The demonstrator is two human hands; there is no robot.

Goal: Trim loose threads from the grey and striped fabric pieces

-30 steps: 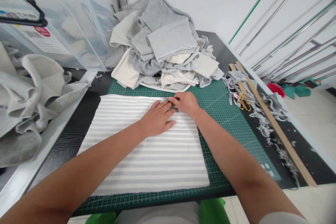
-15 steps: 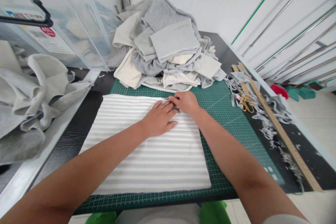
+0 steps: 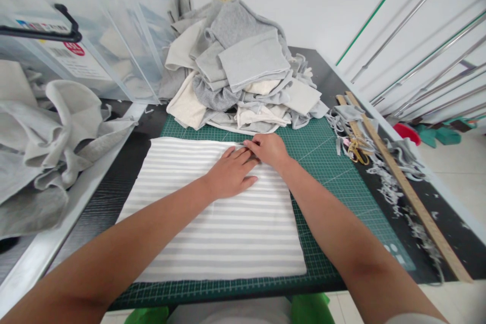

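Striped grey-and-white fabric (image 3: 212, 233) lies flat on a green cutting mat (image 3: 326, 172). My left hand (image 3: 232, 172) rests on the fabric near its far edge, palm down with the fingers stretched out. Beside its fingertips, my right hand (image 3: 270, 149) is closed, thumb and fingers pinching the far edge of the striped fabric. The two hands touch or nearly touch, and the pinched bit of edge is mostly hidden by the fingers.
Behind the mat rises a heap of grey and cream fabric pieces (image 3: 250, 55). Clear plastic boxes (image 3: 125, 45) and loose grey cloth (image 3: 64, 131) are at left. On the right lie wooden rulers (image 3: 410, 187), gold-handled scissors (image 3: 357, 152) and fabric scraps (image 3: 387, 182).
Both hands keep the same place on the fabric's far edge. The whole view has shifted very slightly; nothing else has visibly moved.
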